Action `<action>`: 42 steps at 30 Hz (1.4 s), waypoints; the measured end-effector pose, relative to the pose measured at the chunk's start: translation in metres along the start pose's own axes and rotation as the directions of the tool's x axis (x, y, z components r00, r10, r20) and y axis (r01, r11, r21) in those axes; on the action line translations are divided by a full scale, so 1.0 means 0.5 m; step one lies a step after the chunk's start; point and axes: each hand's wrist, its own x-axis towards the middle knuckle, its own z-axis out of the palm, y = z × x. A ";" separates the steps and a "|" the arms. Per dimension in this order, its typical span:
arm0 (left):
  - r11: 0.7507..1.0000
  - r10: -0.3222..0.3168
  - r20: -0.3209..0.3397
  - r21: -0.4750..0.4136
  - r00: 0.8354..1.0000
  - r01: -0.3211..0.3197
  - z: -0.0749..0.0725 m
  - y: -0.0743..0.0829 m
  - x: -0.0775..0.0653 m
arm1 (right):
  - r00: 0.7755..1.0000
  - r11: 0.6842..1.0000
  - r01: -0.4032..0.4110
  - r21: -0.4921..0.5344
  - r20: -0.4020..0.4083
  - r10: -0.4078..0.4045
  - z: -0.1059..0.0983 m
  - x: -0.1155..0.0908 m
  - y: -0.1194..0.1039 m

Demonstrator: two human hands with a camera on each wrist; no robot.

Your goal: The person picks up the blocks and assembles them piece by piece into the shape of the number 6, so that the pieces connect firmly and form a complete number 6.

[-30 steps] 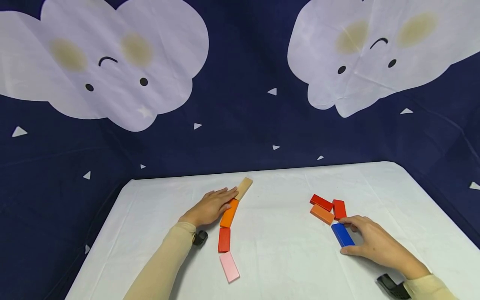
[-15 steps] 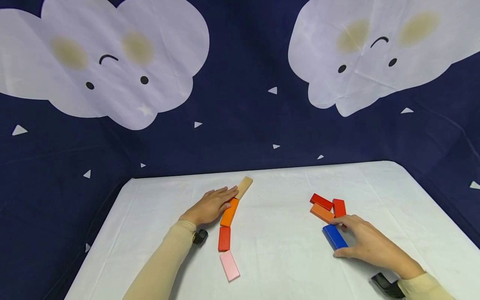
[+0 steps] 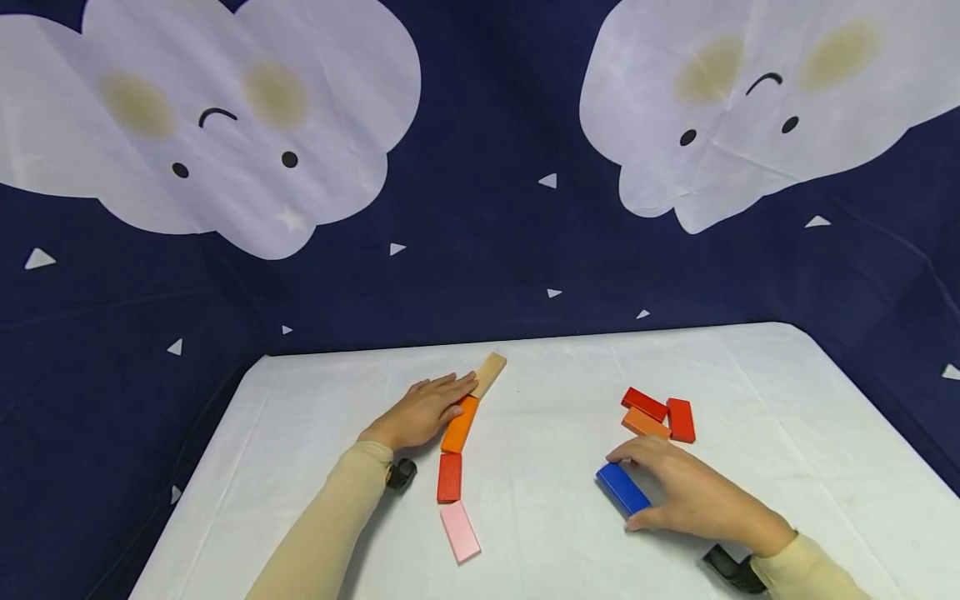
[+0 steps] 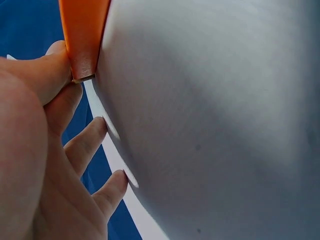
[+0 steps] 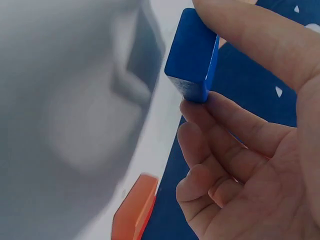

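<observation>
My right hand point(image 3: 693, 492) pinches a blue block point(image 3: 622, 490) between thumb and fingertips over the white table. In the right wrist view the thumb lies against one end of the blue block point(image 5: 191, 47) and fingertips against the other. My left hand point(image 3: 420, 414) lies with its fingers extended across the joint of an orange block point(image 3: 461, 427) and a plain wooden block point(image 3: 490, 375), hiding part of both. The left wrist view has the thumb and a finger touching the orange block point(image 4: 85, 35). A red block point(image 3: 449, 477) and a pink block point(image 3: 460, 532) continue the curved row nearer me.
Beyond my right hand, two red blocks, one left point(image 3: 645, 404) and one right point(image 3: 681, 419), lie by a lighter orange block point(image 3: 643, 422). The white table point(image 3: 555, 467) ends at a dark blue cloth point(image 3: 480, 275) printed with clouds.
My right hand has carried the blue block leftward and a little nearer me, away from the red and orange blocks. The left hand and the row of blocks have stayed put.
</observation>
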 end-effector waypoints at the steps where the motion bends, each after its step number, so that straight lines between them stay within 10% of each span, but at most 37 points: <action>1: 1.000 0.002 0.000 0.000 1.000 -0.002 0.000 0.000 0.000 | 1.000 1.000 0.012 0.000 0.007 -0.012 0.002 0.003 -0.004; 42: 1.000 -0.006 -0.005 -0.007 1.000 0.006 0.002 0.005 0.000 | 0.899 0.930 0.347 0.118 0.241 -0.366 0.073 0.109 -0.126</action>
